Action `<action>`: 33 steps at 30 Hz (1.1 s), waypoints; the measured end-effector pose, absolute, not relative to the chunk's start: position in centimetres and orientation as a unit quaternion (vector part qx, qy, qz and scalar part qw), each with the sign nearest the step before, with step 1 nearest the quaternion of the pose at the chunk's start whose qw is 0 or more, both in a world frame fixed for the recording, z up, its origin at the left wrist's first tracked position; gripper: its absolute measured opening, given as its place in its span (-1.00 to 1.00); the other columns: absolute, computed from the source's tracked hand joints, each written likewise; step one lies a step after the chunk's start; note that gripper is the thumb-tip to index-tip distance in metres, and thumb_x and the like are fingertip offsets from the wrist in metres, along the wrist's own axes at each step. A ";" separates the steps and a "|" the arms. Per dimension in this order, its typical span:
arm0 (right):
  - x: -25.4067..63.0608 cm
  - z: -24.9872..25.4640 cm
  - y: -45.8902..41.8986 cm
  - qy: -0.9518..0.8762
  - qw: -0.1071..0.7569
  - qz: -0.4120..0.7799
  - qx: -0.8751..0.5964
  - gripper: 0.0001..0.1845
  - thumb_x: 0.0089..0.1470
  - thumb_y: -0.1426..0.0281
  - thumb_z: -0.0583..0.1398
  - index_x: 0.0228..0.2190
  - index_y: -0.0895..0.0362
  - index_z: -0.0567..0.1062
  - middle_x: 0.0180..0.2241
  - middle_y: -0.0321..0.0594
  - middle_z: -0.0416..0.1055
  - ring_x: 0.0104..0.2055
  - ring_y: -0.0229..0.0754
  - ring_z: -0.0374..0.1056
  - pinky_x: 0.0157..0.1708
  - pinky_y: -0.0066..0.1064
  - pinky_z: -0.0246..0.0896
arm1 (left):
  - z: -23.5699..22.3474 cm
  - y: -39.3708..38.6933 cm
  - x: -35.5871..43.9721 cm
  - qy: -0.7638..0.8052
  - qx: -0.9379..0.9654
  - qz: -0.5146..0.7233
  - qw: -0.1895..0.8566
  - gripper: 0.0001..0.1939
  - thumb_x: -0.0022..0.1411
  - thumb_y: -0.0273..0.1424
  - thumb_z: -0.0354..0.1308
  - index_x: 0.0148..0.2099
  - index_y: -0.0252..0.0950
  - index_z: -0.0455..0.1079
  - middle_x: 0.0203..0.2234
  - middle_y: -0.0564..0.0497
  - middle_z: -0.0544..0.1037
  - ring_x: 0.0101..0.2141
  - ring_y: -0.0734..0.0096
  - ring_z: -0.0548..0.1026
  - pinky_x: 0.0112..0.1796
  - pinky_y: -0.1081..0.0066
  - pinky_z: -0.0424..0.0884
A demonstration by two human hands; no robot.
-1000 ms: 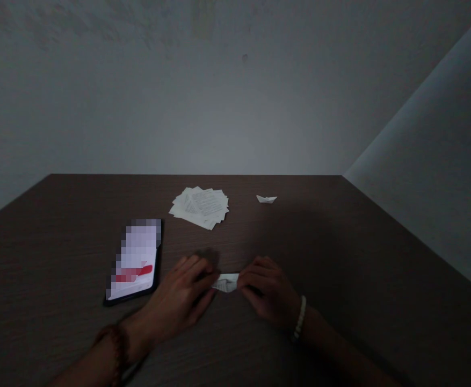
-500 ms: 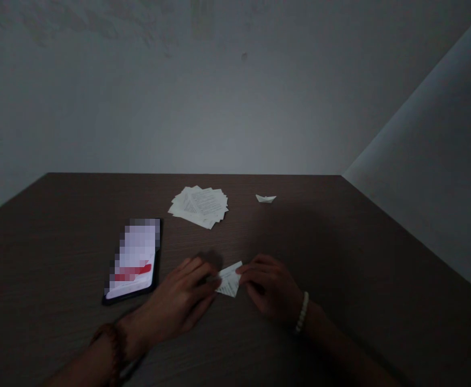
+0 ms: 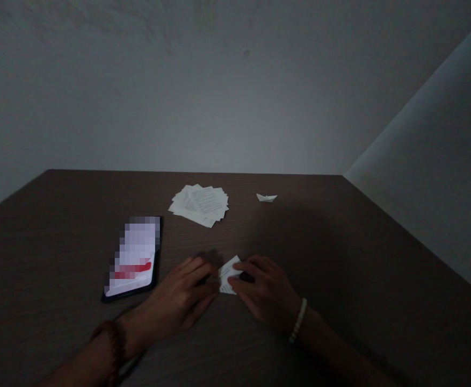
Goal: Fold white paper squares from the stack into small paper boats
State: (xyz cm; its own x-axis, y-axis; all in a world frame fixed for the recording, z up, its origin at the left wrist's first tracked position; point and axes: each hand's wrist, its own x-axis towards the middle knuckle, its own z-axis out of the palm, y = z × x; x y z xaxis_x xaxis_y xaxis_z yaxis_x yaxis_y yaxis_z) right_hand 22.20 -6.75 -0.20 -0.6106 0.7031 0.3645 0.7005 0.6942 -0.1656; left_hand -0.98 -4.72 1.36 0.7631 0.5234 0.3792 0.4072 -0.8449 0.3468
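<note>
A small white folded paper piece (image 3: 227, 273) lies on the dark wooden table (image 3: 340, 258) between my two hands. My left hand (image 3: 185, 298) rests palm down beside it, its fingertips pressing the paper's left edge. From the other side my right hand (image 3: 265, 293) pinches the paper, fingers bent over it. A brown bead bracelet (image 3: 112, 344) circles the left wrist and a white bead bracelet (image 3: 298, 321) the right. Part of the paper is hidden under the fingers.
A phone (image 3: 132, 258) with a lit screen lies to the left of my hands. Farther back sits a fanned stack of printed paper slips (image 3: 200, 205). A small finished paper boat (image 3: 266, 198) stands to its right. Walls close the table's back and right.
The paper went from a flat strip to a raised, wider fold. My right hand slid left over it, narrowing the gap between the hands. The left hand barely moved.
</note>
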 end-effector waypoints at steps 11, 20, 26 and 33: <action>21.5 0.5 -7.2 -0.896 0.205 0.043 -0.392 -0.85 0.16 0.38 0.19 -0.19 0.10 0.48 -0.13 -0.16 0.38 -0.08 -0.08 0.23 -0.09 -0.24 0.23 | 1.1 -4.2 -1.3 0.265 0.912 0.229 0.214 -0.82 0.28 -0.53 0.06 -0.25 -0.25 0.48 -0.21 -0.02 0.46 -0.15 0.27 0.35 -0.12 0.26 0.31; 21.4 0.2 -7.1 -0.920 0.201 0.024 -0.336 -0.88 0.19 0.43 0.17 -0.21 0.16 0.45 -0.24 -0.15 0.41 -0.17 -0.16 0.31 -0.16 -0.33 0.31 | 1.6 -4.1 -1.2 0.318 0.896 0.215 0.225 -0.83 0.24 -0.52 0.09 -0.36 -0.25 0.48 -0.18 -0.03 0.40 -0.12 0.22 0.32 -0.11 0.23 0.27; 21.8 0.6 -7.5 -0.935 0.153 0.004 -0.319 -0.74 0.20 0.34 0.16 -0.07 0.12 0.39 -0.12 -0.09 0.38 -0.05 -0.07 0.29 -0.08 -0.20 0.28 | 1.5 -4.2 -1.2 0.348 0.886 0.214 0.221 -0.85 0.18 -0.52 0.12 -0.34 -0.22 0.50 -0.14 -0.02 0.35 -0.10 0.19 0.30 -0.11 0.19 0.26; 21.7 1.0 -7.9 -0.936 0.132 0.025 -0.324 -0.68 0.21 0.37 0.13 0.00 0.14 0.37 -0.06 -0.05 0.34 0.06 -0.04 0.24 0.04 -0.16 0.24 | 1.3 -4.2 -1.1 0.356 0.884 0.213 0.213 -0.84 0.16 -0.54 0.12 -0.32 -0.22 0.50 -0.15 -0.03 0.34 -0.11 0.19 0.29 -0.10 0.15 0.26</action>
State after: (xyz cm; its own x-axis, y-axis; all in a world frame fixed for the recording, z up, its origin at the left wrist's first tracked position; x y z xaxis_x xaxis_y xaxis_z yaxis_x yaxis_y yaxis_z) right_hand 21.70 -7.86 1.02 -0.7548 0.6139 0.2309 0.6009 0.7884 -0.1319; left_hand -1.15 -4.18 1.34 0.6551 0.7214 0.2246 0.5396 -0.6548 0.5292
